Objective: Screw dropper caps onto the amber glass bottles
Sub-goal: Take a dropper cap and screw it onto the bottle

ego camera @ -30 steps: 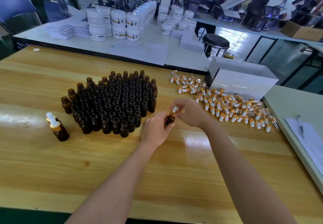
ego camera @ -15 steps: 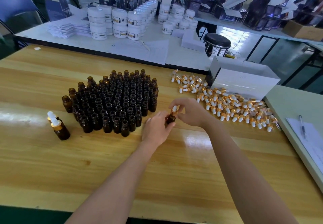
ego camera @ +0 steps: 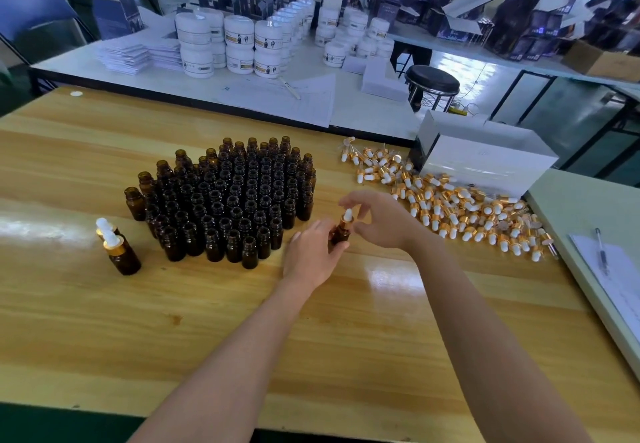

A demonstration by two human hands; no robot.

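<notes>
Left hand (ego camera: 313, 255) is wrapped round the small amber glass bottle (ego camera: 341, 234) just above the wooden table (ego camera: 346, 356) while the right hand (ego camera: 379, 221) fingertips pinch its white-bulbed gold dropper cap (ego camera: 346, 218) (light, slick, breakable glass, I'd guess, so grab the body, not the neck).
</notes>
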